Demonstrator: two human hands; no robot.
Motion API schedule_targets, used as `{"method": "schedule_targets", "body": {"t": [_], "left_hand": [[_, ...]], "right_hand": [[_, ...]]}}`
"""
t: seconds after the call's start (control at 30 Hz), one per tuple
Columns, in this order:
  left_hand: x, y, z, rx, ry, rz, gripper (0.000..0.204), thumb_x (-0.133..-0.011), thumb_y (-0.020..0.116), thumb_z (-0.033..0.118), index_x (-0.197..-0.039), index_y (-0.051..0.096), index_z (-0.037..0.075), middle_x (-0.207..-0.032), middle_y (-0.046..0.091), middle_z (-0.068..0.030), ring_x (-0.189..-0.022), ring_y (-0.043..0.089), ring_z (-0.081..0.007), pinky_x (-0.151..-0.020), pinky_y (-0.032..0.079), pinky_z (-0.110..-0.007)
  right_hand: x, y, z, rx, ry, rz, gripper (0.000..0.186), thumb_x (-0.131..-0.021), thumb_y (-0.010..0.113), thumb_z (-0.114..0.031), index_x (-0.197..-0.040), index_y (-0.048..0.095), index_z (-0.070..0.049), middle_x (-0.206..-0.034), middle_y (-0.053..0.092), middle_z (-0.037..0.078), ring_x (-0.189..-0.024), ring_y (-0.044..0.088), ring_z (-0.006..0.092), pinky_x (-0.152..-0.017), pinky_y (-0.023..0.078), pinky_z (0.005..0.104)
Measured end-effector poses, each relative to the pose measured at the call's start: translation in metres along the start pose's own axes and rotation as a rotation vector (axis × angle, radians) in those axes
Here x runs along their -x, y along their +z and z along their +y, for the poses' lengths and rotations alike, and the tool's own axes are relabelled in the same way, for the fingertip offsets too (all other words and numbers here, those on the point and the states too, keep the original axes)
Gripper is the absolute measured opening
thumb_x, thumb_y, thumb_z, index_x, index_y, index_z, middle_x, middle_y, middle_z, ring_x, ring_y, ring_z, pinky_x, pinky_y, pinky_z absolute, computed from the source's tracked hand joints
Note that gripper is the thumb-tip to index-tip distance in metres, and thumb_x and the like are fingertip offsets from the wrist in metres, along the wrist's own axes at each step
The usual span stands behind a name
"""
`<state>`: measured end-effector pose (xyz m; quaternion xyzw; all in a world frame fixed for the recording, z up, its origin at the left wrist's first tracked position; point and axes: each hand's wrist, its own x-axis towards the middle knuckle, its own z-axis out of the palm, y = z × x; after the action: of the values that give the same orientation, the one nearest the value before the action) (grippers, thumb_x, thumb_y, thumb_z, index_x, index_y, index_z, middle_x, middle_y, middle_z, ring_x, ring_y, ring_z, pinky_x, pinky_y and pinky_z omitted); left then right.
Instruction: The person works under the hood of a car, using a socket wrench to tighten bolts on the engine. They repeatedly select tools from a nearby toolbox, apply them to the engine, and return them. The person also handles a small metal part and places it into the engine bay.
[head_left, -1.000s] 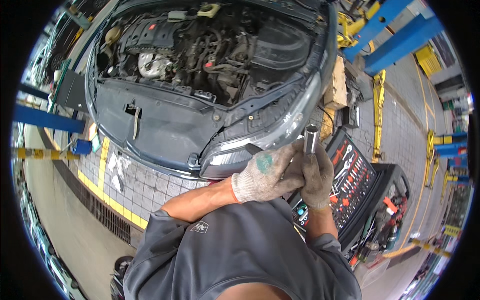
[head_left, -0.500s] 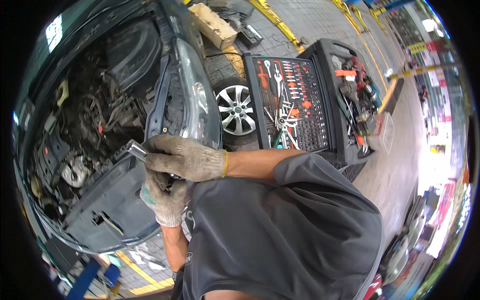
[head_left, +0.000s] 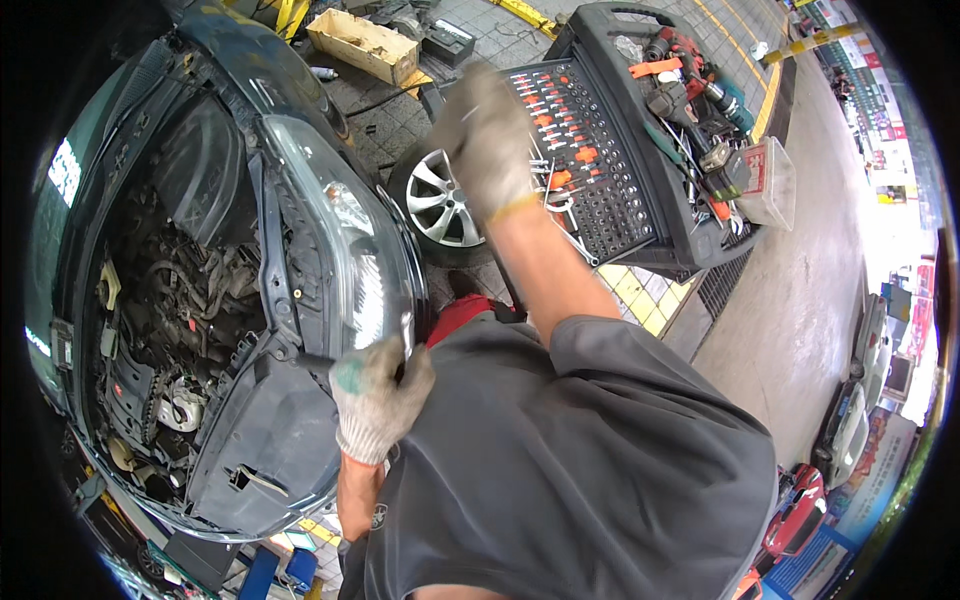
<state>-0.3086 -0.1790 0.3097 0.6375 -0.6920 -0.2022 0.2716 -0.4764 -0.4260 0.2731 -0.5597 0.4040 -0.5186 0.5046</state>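
My left hand (head_left: 382, 392), in a knitted work glove with a green patch, is closed on a hand tool beside the car's front edge. The tool's silver metal end (head_left: 406, 332) rises above the fingers. A dark bar (head_left: 316, 364) shows at the glove's other side; whether it belongs to the tool is unclear. My gloved right hand (head_left: 490, 140) is smeared by motion over the left part of the tool tray (head_left: 615, 225), and its fingers cannot be made out. Sockets, orange-marked tools and loose wrenches (head_left: 565, 215) lie in that tray.
The car's open engine bay (head_left: 205, 290) and headlight (head_left: 350, 230) are at left. A wheel (head_left: 440, 200) stands beside the tool case (head_left: 690, 240), which holds a drill (head_left: 728, 105) and a clear plastic box (head_left: 770, 185). A wooden box (head_left: 362, 47) lies on the floor beyond.
My hands have parted. The right has swung up and away from the car to the tool tray; the left has moved right and down, the tool still in it. The view has shifted.
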Motion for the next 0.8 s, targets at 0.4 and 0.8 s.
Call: {"method": "schedule_targets", "body": {"t": [0.4, 0.8], "left_hand": [[0.071, -0.013, -0.042, 0.641, -0.631, 0.272, 0.039, -0.115, 0.066, 0.03, -0.093, 0.068, -0.002, -0.073, 0.063, -0.0035, -0.063, 0.055, -0.0105, -0.059, 0.042, -0.029], [0.082, 0.02, -0.024, 0.712, -0.907, 0.351, 0.038, -0.113, 0.062, 0.031, -0.093, 0.07, -0.001, -0.083, 0.072, -0.007, -0.076, 0.064, -0.0137, -0.071, 0.052, -0.032]], "right_hand": [[-0.037, -0.361, 0.261, 0.318, 0.602, 0.514, 0.066, -0.1, 0.085, -0.046, -0.141, 0.076, 0.004, -0.129, 0.081, 0.018, -0.111, 0.075, 0.0256, -0.1, 0.058, 0.0405], [-0.041, -0.404, 0.285, 1.301, 0.63, -0.102, 0.058, -0.107, 0.058, -0.048, -0.139, 0.076, -0.003, -0.133, 0.078, 0.029, -0.125, 0.076, 0.0454, -0.107, 0.057, 0.0528]]}}
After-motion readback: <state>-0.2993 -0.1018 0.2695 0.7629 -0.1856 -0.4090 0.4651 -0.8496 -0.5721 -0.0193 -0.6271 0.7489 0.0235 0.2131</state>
